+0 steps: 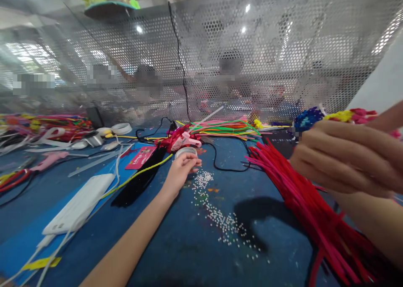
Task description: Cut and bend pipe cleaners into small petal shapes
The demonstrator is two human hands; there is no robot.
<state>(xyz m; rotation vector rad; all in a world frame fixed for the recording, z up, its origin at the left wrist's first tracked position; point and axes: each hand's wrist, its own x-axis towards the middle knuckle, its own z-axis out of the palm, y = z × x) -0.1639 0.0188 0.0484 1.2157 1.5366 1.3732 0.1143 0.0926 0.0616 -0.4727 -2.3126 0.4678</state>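
My left hand [185, 166] reaches to the middle of the blue table [189, 245], its fingers bent together beside a round tape roll [186, 152]; whether they pinch anything is too small to tell. Small white beads [223, 222] lie scattered from near its fingertips toward the front. At the right, close to the camera, my right hand [343, 154] is raised with curled fingers, above red and pink pipe cleaners [302, 194]. Anything inside that hand is hidden. A pink glue gun [185, 140] lies just behind the roll.
On the left are a white power strip [78, 205] with cables, black pipe cleaners [141, 182], a pink card [140, 157] and another pink glue gun [50, 160]. Multicoloured pipe cleaners [226, 128] lie at the back, before a perforated metal screen [208, 60].
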